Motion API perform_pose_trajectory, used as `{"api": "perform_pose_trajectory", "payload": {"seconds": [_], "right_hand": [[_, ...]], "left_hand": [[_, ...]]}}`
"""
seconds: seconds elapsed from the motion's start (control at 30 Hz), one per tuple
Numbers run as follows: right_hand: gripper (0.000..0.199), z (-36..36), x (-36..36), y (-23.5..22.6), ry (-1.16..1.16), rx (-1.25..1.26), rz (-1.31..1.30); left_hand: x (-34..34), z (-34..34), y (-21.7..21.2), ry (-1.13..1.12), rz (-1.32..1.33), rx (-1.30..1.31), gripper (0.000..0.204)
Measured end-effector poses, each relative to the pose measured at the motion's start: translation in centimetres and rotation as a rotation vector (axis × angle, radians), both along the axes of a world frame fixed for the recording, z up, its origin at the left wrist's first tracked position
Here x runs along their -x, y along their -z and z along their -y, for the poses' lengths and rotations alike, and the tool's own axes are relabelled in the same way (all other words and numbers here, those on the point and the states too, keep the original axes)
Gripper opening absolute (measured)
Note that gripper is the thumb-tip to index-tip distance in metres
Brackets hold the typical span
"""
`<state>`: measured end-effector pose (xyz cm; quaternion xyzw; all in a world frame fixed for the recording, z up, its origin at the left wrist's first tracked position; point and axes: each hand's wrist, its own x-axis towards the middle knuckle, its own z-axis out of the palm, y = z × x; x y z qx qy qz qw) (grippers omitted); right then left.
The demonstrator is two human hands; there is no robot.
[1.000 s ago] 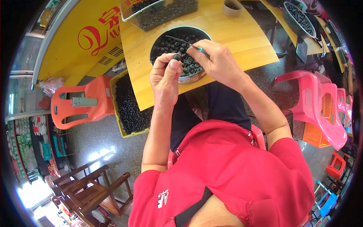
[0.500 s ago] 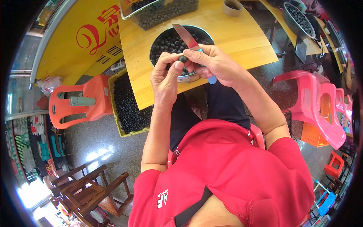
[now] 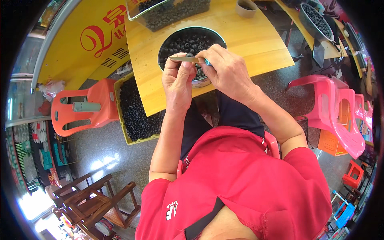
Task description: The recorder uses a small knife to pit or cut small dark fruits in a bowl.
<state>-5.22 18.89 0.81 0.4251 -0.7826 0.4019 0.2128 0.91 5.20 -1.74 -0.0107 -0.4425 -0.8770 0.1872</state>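
Note:
My left hand point(image 3: 179, 82) pinches a small dark round fruit point(image 3: 189, 55) between thumb and fingers, above a round bowl point(image 3: 200, 83). My right hand point(image 3: 228, 72) is closed around the blue handle of a knife point(image 3: 182, 59). The blade lies crosswise over my left thumb tip and against the fruit, pointing left. Whether its edge has entered the fruit, I cannot tell. More dark round fruits point(image 3: 188, 45) fill the bowl, which sits at the near edge of a wooden table point(image 3: 256, 48).
Behind the bowl stands a clear tub point(image 3: 176, 18) of dark fruits, with a roll of tape point(image 3: 245, 9) to its right. A yellow crate point(image 3: 127, 136) full of dark fruits is on the floor at left, beside an orange chair point(image 3: 106, 102). Pink chairs point(image 3: 320, 100) stand at right.
The knife has swung from pointing up and away to lying level across the fruit. My right hand has turned over, its back now up. My left hand stays nearly in place.

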Motion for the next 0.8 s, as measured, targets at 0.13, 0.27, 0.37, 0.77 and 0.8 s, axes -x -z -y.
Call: {"api": "perform_pose_trajectory", "payload": {"seconds": [0.13,0.27,0.37,0.77,0.8], "right_hand": [[0.011,0.10,0.15,0.18,0.027,-0.029,-0.033],[0.011,0.22,0.36,0.45,0.075,-0.037,-0.064],[0.010,0.13,0.66,0.37,0.102,-0.045,-0.061],[0.009,0.10,0.44,-0.04,0.052,-0.030,-0.009],[0.009,0.06,0.41,-0.10,0.042,-0.026,-0.008]], "left_hand": [[0.09,-0.07,0.12,-0.008,-0.001,-0.013,0.016],[0.32,0.08,0.37,-0.004,-0.002,-0.008,0.015],[0.12,-0.21,-0.06,-0.023,0.019,-0.003,0.015],[0.13,-0.04,0.15,-0.032,0.029,0.097,0.014],[0.19,-0.04,0.19,-0.026,0.031,0.099,0.014]]}}
